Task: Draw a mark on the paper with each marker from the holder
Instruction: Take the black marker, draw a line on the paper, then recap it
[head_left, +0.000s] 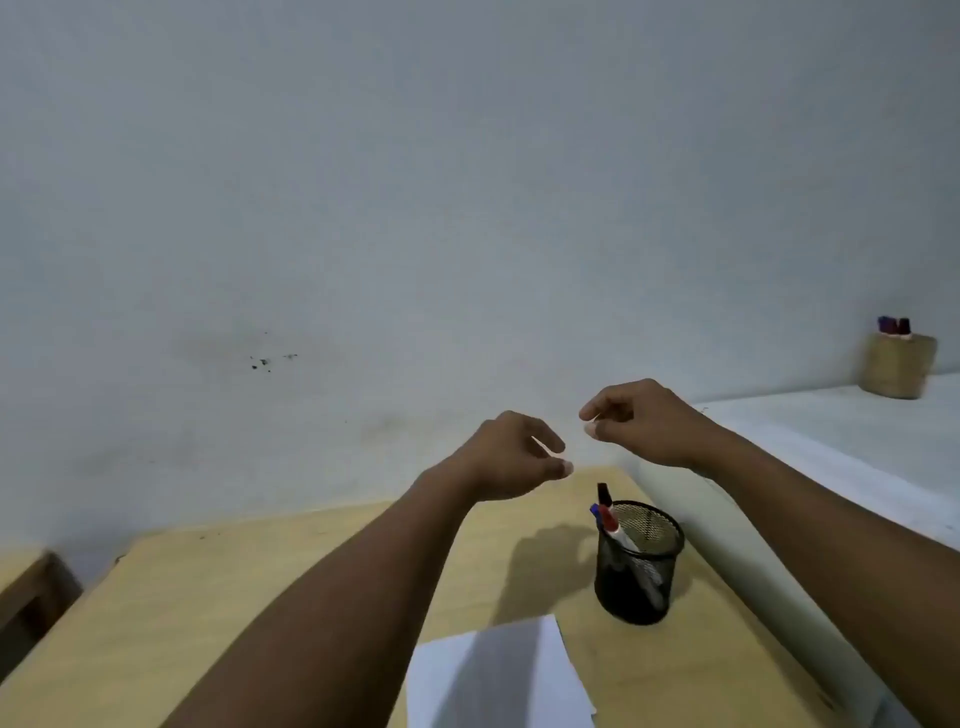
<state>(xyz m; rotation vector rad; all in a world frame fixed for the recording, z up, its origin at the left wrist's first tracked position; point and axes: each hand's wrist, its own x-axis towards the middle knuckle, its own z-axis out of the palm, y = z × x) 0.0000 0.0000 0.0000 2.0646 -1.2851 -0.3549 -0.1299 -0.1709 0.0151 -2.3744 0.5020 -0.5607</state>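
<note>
A black mesh holder stands on the wooden table at the right. Markers with black, red and blue caps lean in it. A white sheet of paper lies at the table's near edge, partly shaded by my left forearm. My left hand and my right hand are raised above the table, in front of the wall, behind and above the holder. Both have loosely curled fingers with nothing in them.
A pale wall fills the background. A white ledge runs along the table's right side. A woven holder with markers in it sits on the ledge at the far right. A dark wooden piece shows at the far left.
</note>
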